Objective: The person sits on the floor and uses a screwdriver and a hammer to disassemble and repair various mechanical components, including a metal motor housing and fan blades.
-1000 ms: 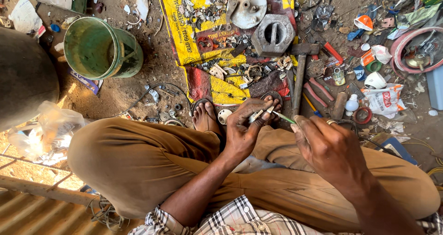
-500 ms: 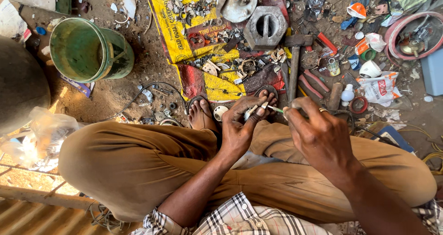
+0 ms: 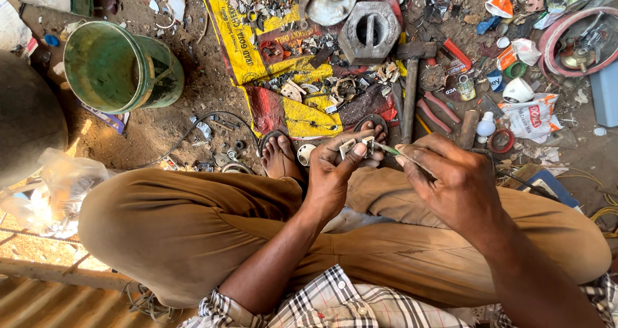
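My left hand (image 3: 335, 173) pinches a small metal part (image 3: 358, 146) between thumb and fingertips, held above my crossed legs. My right hand (image 3: 450, 180) grips a thin green-handled screwdriver (image 3: 390, 150) whose tip meets that part from the right. Both hands hover just over my bare feet in sandals (image 3: 280, 153). Brown trousers (image 3: 193, 225) fill the lower half of the view. What kind of part it is cannot be made out.
A green bucket (image 3: 119, 67) lies tilted on the dirt at upper left. A yellow-red sack (image 3: 290, 77) ahead holds scrap metal, a grey hexagonal casting (image 3: 370, 32) and a hammer (image 3: 411, 90). Red pliers (image 3: 441, 109), bottles and a coiled hose (image 3: 566, 38) clutter the right.
Both hands stay together on the small part, shifting only slightly with the view. The screwdriver keeps its place against the part.
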